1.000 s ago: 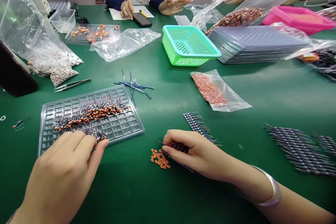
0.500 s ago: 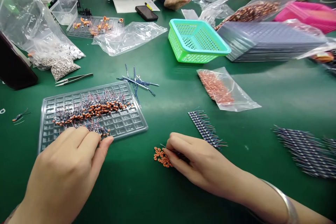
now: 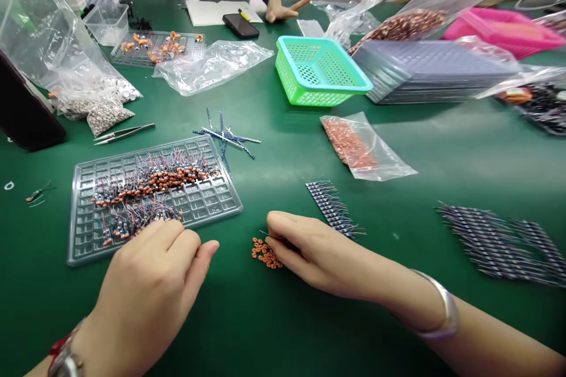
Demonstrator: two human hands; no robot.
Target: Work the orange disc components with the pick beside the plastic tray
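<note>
My left hand (image 3: 152,277) is closed, thumb along the curled fingers, just off the front right of a clear plastic tray (image 3: 221,203). Whatever it may hold is hidden. In the tray lie rows of small wired parts (image 3: 165,179) with orange ends. My right hand (image 3: 309,247) is closed in a pinch beside a small pile of orange rings (image 3: 264,253). A thin dark wire (image 3: 263,232) pokes out at its fingertips; the rest is hidden by the hand. Behind that hand lies a strip of small wired boards (image 3: 329,206).
Further wired boards (image 3: 490,241) lie at right. A bag of orange rings (image 3: 362,147), a green basket (image 3: 322,70) and stacked trays (image 3: 433,70) stand beyond. Tweezers (image 3: 124,134) and dark strips (image 3: 227,138) lie behind the tray. Across the table is another person's hand (image 3: 283,10).
My left hand has moved right and away from the tray, uncovering parts in its front rows. My right hand stays pinched by the orange rings. The view has shifted slightly.
</note>
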